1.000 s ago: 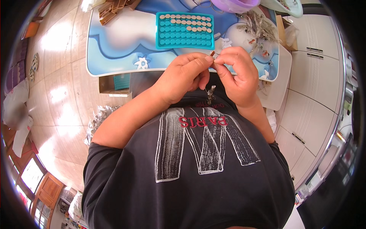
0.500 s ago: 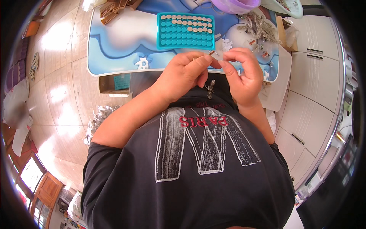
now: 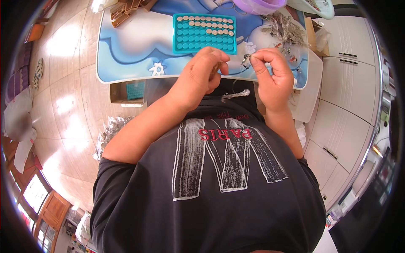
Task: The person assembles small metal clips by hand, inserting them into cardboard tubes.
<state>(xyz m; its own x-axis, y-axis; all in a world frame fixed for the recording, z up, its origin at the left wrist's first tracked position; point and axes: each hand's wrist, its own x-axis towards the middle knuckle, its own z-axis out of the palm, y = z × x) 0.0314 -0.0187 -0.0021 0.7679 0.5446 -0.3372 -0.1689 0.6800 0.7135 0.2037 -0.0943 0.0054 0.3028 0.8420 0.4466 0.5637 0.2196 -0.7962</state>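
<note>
My right hand (image 3: 275, 78) pinches a small dark wired piece (image 3: 246, 61) between thumb and forefinger, just past the table's near edge. Below it, between my hands, a silvery bundle of wire or cord (image 3: 236, 95) hangs on a thin strand. Curled fingers close my left hand (image 3: 198, 74); a brownish bit shows at the fingertips, too small to name. Beyond my hands lies a teal tray (image 3: 196, 40) with rows of round seats. Pale round discs (image 3: 209, 19) sit in its far rows, while the near rows show bare teal.
The blue-and-white table (image 3: 126, 59) bears a tangled heap of wired pieces (image 3: 287, 31) at right and white scraps (image 3: 249, 47) near the tray. A purple basin (image 3: 259, 6) and brown cardboard pieces (image 3: 126, 10) are at the back. White cabinets (image 3: 346, 84) stand at right.
My hands have drawn apart, the left shifting left. The small dark piece now shows at my right fingertips. The hanging silvery bundle has swung from upright to nearly level.
</note>
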